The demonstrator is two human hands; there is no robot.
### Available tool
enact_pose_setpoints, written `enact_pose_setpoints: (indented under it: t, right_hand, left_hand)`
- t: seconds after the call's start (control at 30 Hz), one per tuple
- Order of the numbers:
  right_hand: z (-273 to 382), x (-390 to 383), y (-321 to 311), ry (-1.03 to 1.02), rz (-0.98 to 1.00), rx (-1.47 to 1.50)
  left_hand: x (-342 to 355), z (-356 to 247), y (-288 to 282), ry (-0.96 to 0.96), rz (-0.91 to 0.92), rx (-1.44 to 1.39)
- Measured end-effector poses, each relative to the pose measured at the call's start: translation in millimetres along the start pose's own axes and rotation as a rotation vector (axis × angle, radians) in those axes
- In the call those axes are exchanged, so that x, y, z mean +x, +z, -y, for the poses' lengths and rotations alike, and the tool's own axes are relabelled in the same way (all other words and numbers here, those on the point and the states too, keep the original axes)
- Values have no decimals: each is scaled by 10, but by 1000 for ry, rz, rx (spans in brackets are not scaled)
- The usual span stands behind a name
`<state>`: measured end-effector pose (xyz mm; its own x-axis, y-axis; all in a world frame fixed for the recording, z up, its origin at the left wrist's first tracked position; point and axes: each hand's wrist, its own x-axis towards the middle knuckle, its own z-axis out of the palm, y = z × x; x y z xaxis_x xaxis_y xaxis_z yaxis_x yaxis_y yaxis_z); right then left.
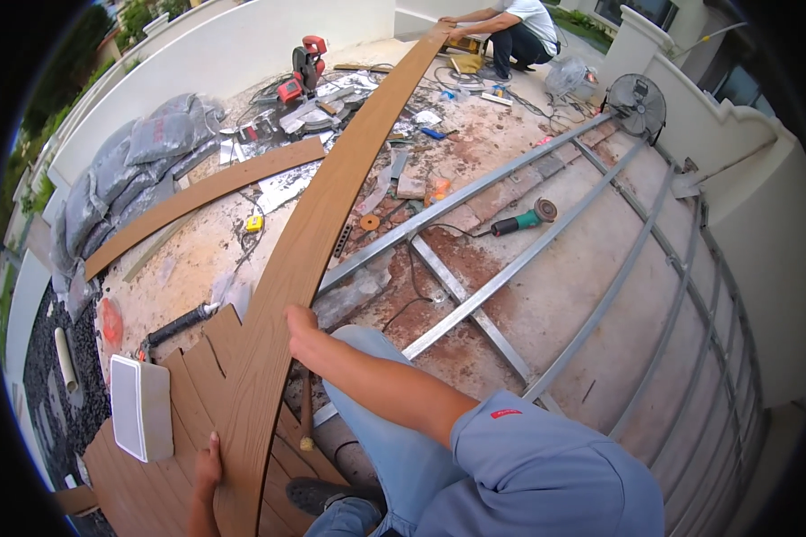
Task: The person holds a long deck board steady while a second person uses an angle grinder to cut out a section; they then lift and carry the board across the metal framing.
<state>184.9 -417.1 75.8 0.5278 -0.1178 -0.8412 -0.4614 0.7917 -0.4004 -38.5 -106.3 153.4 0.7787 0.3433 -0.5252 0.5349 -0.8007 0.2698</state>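
A long brown wood-grain decking board [331, 197] runs from my lap across the terrace to a crouching person [510, 31] at the far end, who holds its far tip. My right hand [301, 328] grips the board's right edge near me. My left hand [210, 465] holds its left edge lower down. The near end lies over several laid brown boards [143, 474].
A grey metal rail frame [546, 242] spans the concrete on the right, with a green angle grinder [524, 219] and a fan [638, 103]. A second loose board [206, 192], grey sacks [125, 170], a red saw [303, 67], a white box [141, 407] and a hammer [306, 412] lie around.
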Motion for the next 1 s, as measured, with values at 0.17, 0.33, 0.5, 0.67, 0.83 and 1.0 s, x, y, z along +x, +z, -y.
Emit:
enact_pose_setpoints:
  t: [0.17, 0.33, 0.5, 0.67, 0.83, 1.0]
  right_hand:
    - [-9, -252, -105, -66, -2, -123]
    - [73, -28, -252, -169, -123, -239]
    - [-72, -218, -126, -138, -49, -405]
    - [62, 282, -323, -204, -225, -315]
    - [-457, -314, 71, -63, -72, -374]
    - [-74, 677, -321, -144, -143, -238]
  left_hand:
    - [68, 218, 108, -22, -7, 0]
    - [-28, -192, 201, 69, 37, 22]
    - [-27, 144, 170, 13, 18, 26]
    - [179, -98, 423, 98, 21, -69]
    - [-187, 485, 129, -80, -54, 24]
    - [96, -153, 348, 39, 16, 20]
